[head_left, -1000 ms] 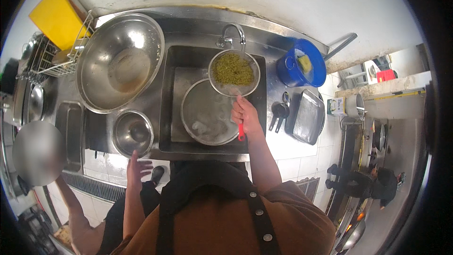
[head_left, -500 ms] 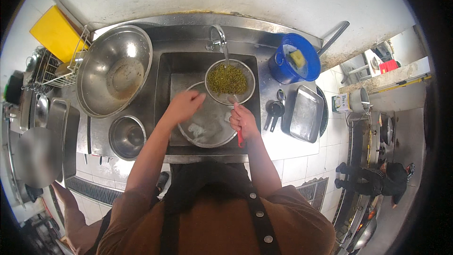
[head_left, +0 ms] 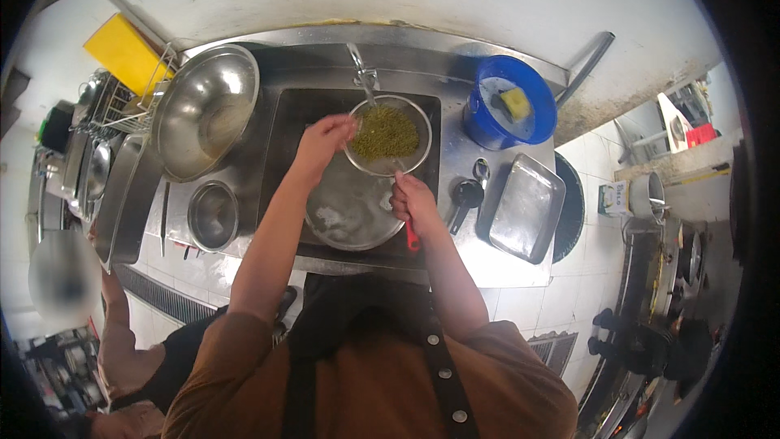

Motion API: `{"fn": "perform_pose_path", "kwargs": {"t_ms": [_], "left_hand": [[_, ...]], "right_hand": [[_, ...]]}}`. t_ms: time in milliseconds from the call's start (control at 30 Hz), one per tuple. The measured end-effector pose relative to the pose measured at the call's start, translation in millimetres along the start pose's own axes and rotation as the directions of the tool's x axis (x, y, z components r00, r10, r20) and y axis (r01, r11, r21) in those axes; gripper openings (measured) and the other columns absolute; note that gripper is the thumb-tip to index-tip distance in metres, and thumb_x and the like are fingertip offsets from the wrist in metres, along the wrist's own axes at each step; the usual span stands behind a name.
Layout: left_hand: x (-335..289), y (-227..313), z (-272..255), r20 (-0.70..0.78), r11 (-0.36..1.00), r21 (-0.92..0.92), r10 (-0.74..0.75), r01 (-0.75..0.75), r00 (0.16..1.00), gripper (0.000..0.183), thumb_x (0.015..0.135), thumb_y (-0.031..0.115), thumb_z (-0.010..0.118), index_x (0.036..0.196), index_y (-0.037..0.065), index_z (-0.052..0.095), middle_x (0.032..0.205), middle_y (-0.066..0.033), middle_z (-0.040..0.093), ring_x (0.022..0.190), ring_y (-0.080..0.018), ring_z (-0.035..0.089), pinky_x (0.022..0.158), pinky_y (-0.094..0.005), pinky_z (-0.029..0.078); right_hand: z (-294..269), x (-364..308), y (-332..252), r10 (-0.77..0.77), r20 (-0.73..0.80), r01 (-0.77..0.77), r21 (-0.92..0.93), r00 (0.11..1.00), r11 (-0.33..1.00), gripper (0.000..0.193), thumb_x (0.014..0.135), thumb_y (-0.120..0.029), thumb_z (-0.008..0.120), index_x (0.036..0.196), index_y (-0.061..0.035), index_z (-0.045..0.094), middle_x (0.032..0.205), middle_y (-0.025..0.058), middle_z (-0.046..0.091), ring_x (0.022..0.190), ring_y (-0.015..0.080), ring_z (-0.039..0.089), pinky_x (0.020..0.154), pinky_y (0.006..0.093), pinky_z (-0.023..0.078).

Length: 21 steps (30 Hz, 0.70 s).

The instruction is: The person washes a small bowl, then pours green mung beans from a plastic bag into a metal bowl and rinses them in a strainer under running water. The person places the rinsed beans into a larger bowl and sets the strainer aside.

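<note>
My right hand [head_left: 413,198] is closed round the red handle [head_left: 413,237] of a round strainer, holding it level above the sink [head_left: 284,126]. Small green beans, like mung beans [head_left: 386,133], lie in the strainer [head_left: 427,142]. My left hand [head_left: 323,145] is at the strainer's left rim, fingers stretched toward it and slightly blurred; whether they touch it I cannot tell. Over the strainer's far side stands the tap [head_left: 363,76]. Beneath, a wide metal bowl [head_left: 345,219] of cloudy water sits in the sink, partly hidden by the strainer.
Left of the sink are a large steel bowl [head_left: 203,118] and a smaller one [head_left: 213,216]. To the right stand a blue bucket [head_left: 532,118] with a yellow sponge [head_left: 514,103], a black-handled scoop [head_left: 465,197] and a metal tray [head_left: 528,208]. Another person [head_left: 134,358] is at the lower left.
My left hand has moved up and right to the strainer's rim. The strainer has shifted slightly left and tilted. The whole view has turned a little.
</note>
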<state>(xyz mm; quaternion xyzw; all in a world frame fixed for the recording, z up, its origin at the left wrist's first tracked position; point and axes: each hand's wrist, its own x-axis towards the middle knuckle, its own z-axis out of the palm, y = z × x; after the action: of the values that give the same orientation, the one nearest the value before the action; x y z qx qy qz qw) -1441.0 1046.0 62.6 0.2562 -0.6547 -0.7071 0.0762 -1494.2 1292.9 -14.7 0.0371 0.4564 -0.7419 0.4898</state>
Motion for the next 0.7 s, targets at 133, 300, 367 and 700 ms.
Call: {"fn": "perform_pose_path", "kwargs": {"t_ms": [133,300,367,700], "left_hand": [[-114,-67,-47,-0.210,0.974,-0.171,-0.186,0.151,0.960,0.035,0.106,0.024,0.064,0.131,0.001,0.066,0.121,-0.0095,0.073,0.107,-0.0189,0.071,0.093,-0.0337,0.056],[-238,-126,-103,-0.592,0.881,-0.445,-0.422,0.159,0.686,0.045,0.106,0.025,0.057,0.144,0.000,0.052,0.116,-0.0159,0.071,0.094,-0.0246,0.071,0.084,-0.0351,0.058],[-256,-139,-133,-0.676,0.846,-0.530,-0.461,0.056,0.575,0.060,0.108,0.035,0.053,0.154,-0.001,0.037,0.121,-0.0210,0.069,0.098,-0.0312,0.070,0.086,-0.0393,0.057],[-218,-135,-169,-0.643,0.845,-0.533,-0.366,-0.050,0.673,0.040,0.101,0.020,0.045,0.126,-0.009,0.055,0.100,-0.0229,0.074,0.083,-0.0315,0.075,0.078,-0.0433,0.063]], "right_hand": [[-13,18,-6,0.061,0.110,-0.060,-0.012,0.992,0.998,0.031,0.107,-0.033,0.063,0.084,-0.0191,0.047,0.064,-0.0080,0.034,0.049,0.0056,0.030,0.041,0.0244,0.022],[-11,16,-22,0.071,0.071,-0.076,0.082,0.995,0.994,0.028,0.111,-0.029,0.057,0.086,-0.0194,0.047,0.064,-0.0079,0.034,0.050,0.0054,0.032,0.040,0.0240,0.023],[-6,28,-20,0.062,0.174,-0.074,0.065,0.983,0.995,0.024,0.112,-0.030,0.055,0.091,-0.0185,0.049,0.064,-0.0075,0.032,0.050,0.0055,0.030,0.040,0.0239,0.022],[-2,32,-17,0.042,0.254,-0.072,0.111,0.966,0.991,0.030,0.111,-0.032,0.056,0.134,-0.0136,0.061,0.064,-0.0083,0.031,0.048,0.0043,0.027,0.039,0.0221,0.022]]}}
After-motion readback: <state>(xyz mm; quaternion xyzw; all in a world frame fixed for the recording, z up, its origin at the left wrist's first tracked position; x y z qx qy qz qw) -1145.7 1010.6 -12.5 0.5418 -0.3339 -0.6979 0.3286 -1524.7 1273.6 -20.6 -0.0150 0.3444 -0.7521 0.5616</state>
